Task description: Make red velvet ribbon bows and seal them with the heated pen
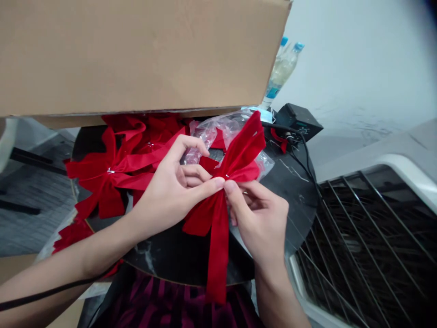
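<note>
Red velvet bow (215, 218), one, held in the air at centre over the near half of a round black marble-patterned tabletop (280, 196); two upper loops spread far and right, one long tail hanging toward the near side, the nap crisp and deep red, the centre gathered narrow. Left hand (174, 191), grasping: its thumb and forefinger pinch the gathered centre from the left, other fingers curled loosely behind. Right hand (259, 223), grasping: its thumb and forefinger close on the same centre from the right, other fingers tucked behind the ribbon. Handling note: a pinch this close to the centre appears sound, as it leaves loops and tail uncrushed and free of the palms. Also present: further red velvet bows (105, 182), heaped at left on the tabletop, one showing a silver wire at its centre; clear plastic bag (218, 132), crumpled just behind the held bow; cardboard box (129, 54), far, overhanging the tabletop; two plastic bottles (282, 73), far right; black power unit (298, 120) with black cable; black wire grille (362, 246) in a white frame, right; dark magenta striped cloth (170, 305), nearest edge.
</note>
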Demonstrator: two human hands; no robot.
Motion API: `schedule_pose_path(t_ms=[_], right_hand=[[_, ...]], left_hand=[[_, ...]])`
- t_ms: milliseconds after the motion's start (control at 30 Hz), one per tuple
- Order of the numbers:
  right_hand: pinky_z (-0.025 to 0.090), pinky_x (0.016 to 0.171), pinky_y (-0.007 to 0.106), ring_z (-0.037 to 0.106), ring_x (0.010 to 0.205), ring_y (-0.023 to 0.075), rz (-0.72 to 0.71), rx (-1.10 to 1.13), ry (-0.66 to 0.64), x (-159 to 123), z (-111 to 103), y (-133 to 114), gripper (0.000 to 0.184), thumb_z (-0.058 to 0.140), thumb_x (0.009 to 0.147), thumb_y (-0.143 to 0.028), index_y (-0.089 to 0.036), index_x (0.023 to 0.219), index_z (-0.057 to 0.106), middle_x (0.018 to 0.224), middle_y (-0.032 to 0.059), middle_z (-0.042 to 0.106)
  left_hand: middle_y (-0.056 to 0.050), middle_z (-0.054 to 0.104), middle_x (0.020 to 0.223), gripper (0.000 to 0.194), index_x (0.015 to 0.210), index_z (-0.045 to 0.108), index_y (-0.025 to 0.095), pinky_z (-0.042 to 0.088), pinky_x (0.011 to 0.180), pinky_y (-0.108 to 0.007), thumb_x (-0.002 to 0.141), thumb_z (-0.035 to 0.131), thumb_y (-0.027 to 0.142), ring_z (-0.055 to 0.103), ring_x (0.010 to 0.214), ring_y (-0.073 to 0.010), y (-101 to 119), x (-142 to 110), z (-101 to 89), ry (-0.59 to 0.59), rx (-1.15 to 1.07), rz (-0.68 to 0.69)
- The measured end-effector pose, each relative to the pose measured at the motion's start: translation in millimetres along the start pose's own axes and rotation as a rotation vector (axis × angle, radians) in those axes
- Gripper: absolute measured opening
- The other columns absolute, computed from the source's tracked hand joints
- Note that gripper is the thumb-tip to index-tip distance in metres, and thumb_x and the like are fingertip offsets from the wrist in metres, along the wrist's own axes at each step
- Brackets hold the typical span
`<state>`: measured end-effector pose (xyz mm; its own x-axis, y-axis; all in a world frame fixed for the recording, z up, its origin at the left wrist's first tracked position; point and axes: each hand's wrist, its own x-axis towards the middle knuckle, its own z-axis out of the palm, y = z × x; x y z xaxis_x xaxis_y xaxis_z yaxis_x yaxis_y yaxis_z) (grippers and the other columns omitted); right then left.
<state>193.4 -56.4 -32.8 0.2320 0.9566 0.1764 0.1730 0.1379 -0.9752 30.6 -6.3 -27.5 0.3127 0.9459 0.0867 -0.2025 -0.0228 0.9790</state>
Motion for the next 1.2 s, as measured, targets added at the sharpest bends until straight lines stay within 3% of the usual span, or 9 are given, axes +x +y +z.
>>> schedule_pose_path(t_ms=[267, 433, 500, 600, 700, 800, 900, 1033, 1200], right_hand=[[0.031, 0.033, 0.017, 0.041, 0.036, 0.0035, 0.138, 0.175, 0.024, 4.3, 10.5, 4.5, 0.029, 0.081, 0.082, -0.040, -0.017, 0.069, 0.069, 0.052, -0.0052, 0.057], [0.035, 0.031, 0.018, 0.047, 0.032, 0.0058, 0.182, 0.083, -0.073, 13.7, -6.2, 1.0, 0.033, 0.080, 0.082, -0.044, -0.016, 0.070, 0.071, 0.052, -0.0020, 0.063], [0.032, 0.029, 0.018, 0.047, 0.029, 0.0062, 0.168, -0.004, -0.081, 30.6, -31.7, 4.8, 0.036, 0.077, 0.084, -0.048, -0.015, 0.071, 0.074, 0.051, -0.0003, 0.063], [0.027, 0.027, 0.017, 0.045, 0.029, 0.0053, 0.048, -0.079, 0.202, 80.4, -77.5, 22.3, 0.043, 0.073, 0.087, -0.053, -0.013, 0.069, 0.074, 0.049, 0.0002, 0.060], [0.034, 0.030, 0.015, 0.051, 0.036, 0.0066, 0.145, -0.049, 0.145, 145.3, -102.0, 49.5, 0.035, 0.084, 0.078, -0.045, -0.012, 0.073, 0.073, 0.053, 0.0016, 0.062], [0.046, 0.040, 0.016, 0.058, 0.047, 0.0073, 0.181, 0.034, 0.109, 197.2, -95.7, 75.5, 0.031, 0.089, 0.073, -0.039, -0.016, 0.077, 0.068, 0.064, 0.0015, 0.067], [0.052, 0.049, 0.016, 0.063, 0.057, 0.0079, 0.145, 0.102, 0.127, 225.7, -77.8, 95.7, 0.031, 0.089, 0.070, -0.031, -0.020, 0.088, 0.066, 0.071, -0.0028, 0.067], [0.047, 0.047, 0.015, 0.057, 0.052, 0.0055, 0.052, 0.117, 0.202, 239.6, -68.1, 112.9, 0.029, 0.083, 0.070, -0.021, -0.019, 0.095, 0.068, 0.067, -0.0064, 0.064], [0.040, 0.041, 0.017, 0.053, 0.046, 0.0067, -0.125, 0.014, 0.292, 227.1, -88.4, 103.5, 0.018, 0.076, 0.073, -0.019, -0.015, 0.089, 0.070, 0.060, -0.0036, 0.066]], left_hand=[[0.002, 0.068, 0.091, 0.014, 0.097, 0.068, 0.022, 0.058, 0.078, -0.018, 0.087, 0.075, 0.015, 0.069, 0.084, -0.0108, 0.7, -1.6, -4.9, -0.089, 0.130, 0.153], [0.002, 0.076, 0.095, 0.011, 0.098, 0.076, 0.023, 0.059, 0.084, -0.017, 0.088, 0.076, 0.020, 0.073, 0.088, -0.0113, -2.9, 6.1, -6.1, -0.091, 0.166, 0.081], [0.002, 0.078, 0.094, 0.013, 0.097, 0.078, 0.023, 0.059, 0.081, -0.015, 0.084, 0.080, 0.021, 0.074, 0.085, -0.0112, -4.4, 9.9, -9.0, -0.063, 0.180, 0.025], [0.002, 0.081, 0.091, 0.014, 0.093, 0.081, 0.024, 0.060, 0.078, -0.013, 0.080, 0.084, 0.024, 0.075, 0.083, -0.0113, -4.7, 15.0, -13.4, -0.007, 0.216, -0.029], [0.001, 0.083, 0.090, 0.015, 0.093, 0.083, 0.025, 0.060, 0.078, -0.013, 0.078, 0.086, 0.026, 0.077, 0.082, -0.0121, -3.5, 18.0, -14.7, 0.032, 0.202, -0.051], [0.001, 0.083, 0.090, 0.015, 0.093, 0.084, 0.025, 0.060, 0.081, -0.014, 0.078, 0.086, 0.025, 0.078, 0.084, -0.0128, -3.9, 19.3, -14.5, 0.067, 0.165, -0.051], [0.001, 0.083, 0.088, 0.016, 0.093, 0.084, 0.024, 0.060, 0.080, -0.016, 0.077, 0.086, 0.026, 0.078, 0.084, -0.0140, -7.8, 20.8, -17.5, 0.084, 0.110, -0.067], [0.001, 0.083, 0.086, 0.020, 0.096, 0.083, 0.026, 0.060, 0.081, -0.016, 0.077, 0.087, 0.029, 0.078, 0.085, -0.0144, -16.0, 22.7, -24.8, 0.064, 0.082, -0.099], [0.000, 0.083, 0.087, 0.024, 0.098, 0.083, 0.026, 0.062, 0.082, -0.018, 0.075, 0.088, 0.031, 0.079, 0.087, -0.0163, -21.4, 23.5, -27.0, 0.072, 0.121, -0.154]])
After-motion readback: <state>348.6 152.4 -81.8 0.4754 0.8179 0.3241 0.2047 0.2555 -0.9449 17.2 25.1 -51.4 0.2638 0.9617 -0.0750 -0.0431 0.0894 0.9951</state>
